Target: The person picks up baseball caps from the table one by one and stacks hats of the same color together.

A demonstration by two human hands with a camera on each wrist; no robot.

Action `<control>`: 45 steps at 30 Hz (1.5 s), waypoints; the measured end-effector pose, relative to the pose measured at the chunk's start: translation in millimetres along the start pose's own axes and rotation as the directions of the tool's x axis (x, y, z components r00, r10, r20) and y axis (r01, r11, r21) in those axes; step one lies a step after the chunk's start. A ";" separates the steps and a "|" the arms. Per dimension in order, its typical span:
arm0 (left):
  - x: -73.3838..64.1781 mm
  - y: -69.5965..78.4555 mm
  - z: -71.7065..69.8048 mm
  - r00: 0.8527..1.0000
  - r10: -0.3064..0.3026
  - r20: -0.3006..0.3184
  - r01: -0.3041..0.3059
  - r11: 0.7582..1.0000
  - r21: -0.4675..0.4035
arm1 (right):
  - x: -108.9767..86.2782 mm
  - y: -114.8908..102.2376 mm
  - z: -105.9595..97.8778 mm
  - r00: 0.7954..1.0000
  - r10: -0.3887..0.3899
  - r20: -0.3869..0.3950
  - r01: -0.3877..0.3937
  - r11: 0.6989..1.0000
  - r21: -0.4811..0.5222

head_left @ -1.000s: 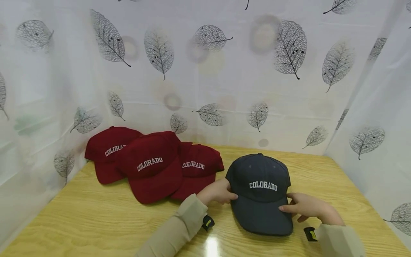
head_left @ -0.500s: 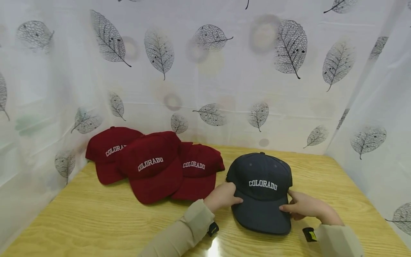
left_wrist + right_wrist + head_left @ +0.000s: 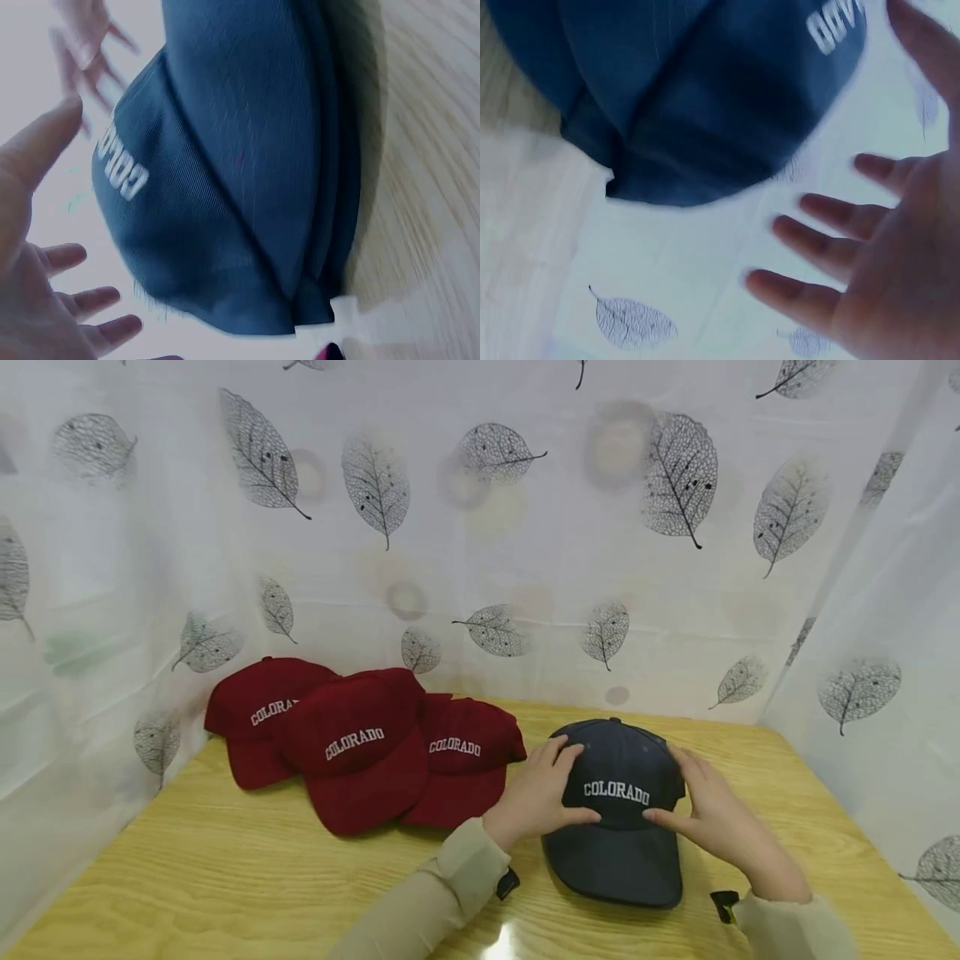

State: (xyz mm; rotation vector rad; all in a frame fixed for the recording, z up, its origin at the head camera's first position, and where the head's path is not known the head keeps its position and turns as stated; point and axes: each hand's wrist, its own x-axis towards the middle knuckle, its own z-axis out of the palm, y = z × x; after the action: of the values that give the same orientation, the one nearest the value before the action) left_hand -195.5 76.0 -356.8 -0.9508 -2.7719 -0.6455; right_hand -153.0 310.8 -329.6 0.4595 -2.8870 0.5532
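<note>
A navy cap [image 3: 615, 860] with white COLORADO lettering stands on the table, brim toward me. In the left wrist view its brim [image 3: 247, 112] shows more than one layered edge, like caps stacked together. My left hand [image 3: 536, 797] is over the crown's left side, fingers spread and thumb pointing across the front. On the other side, my right hand [image 3: 723, 818] is held with fingers apart and thumb near the lettering. Both wrist views show a gap between the fingers and the cap. Nothing is held in either hand.
Several red COLORADO caps [image 3: 360, 777] lie overlapping at the back left of the wooden table [image 3: 247, 877]. A white leaf-print curtain [image 3: 517, 543] hangs behind the table and along both sides.
Both hands have left the brim's side edges and risen beside the crown, their fingers spreading. The navy cap has barely shifted, and the red caps lie as before.
</note>
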 end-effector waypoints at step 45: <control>38.8 -3.5 26.6 0.958 -0.058 0.282 0.030 0.994 0.103 | 38.3 8.0 23.5 0.939 -0.027 0.343 0.041 0.999 -0.032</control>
State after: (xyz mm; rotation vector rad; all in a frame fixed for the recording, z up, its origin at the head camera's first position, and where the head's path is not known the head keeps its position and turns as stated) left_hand -228.1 106.6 -371.6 -1.0376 -3.0498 -0.4005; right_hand -194.1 298.6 -345.5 0.6588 -3.2040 0.4487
